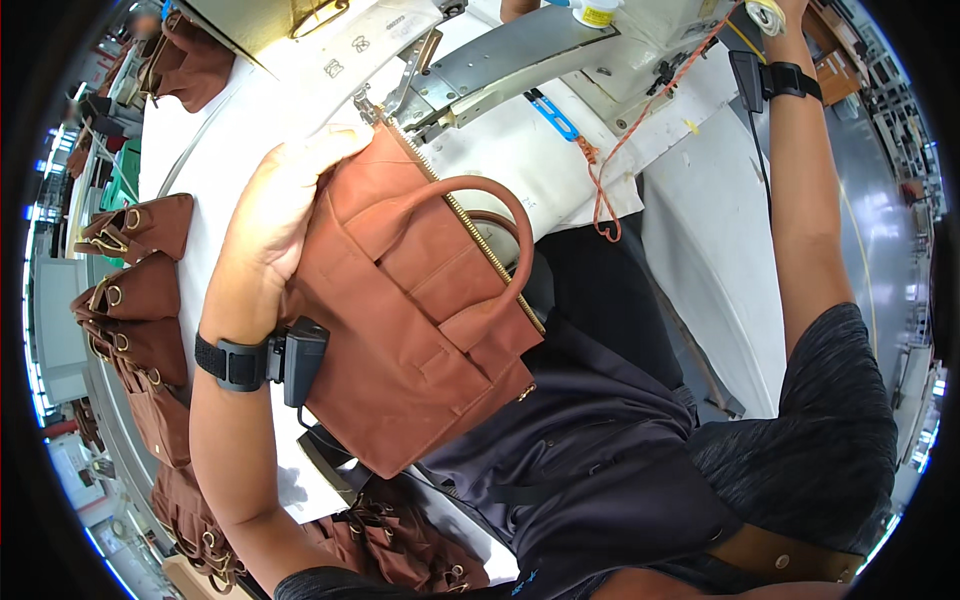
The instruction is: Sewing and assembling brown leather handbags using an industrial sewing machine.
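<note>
My left hand (pixel 297 185) grips the upper corner of a tan leather handbag (pixel 385 340), which has rounded handles and a brass zipper along one edge. That zipper's upper end lies at the metal foot of a sewing machine (pixel 520 60). My right hand (pixel 785 18) is raised at the top right, partly cut off, beside a cream coiled or wrapped item (pixel 763 18); its fingers are unclear. A blue plastic tool (pixel 553 115) on an orange cord lies under the machine's arm.
Brown leather bags (pixel 140 285) line the left of the white worktop (pixel 185 140), with more piled low (pixel 400 540). A white bottle (pixel 590 12) sits on the machine. Skin (pixel 520 8), perhaps another person's, shows behind it. A grey floor (pixel 865 230) extends at right.
</note>
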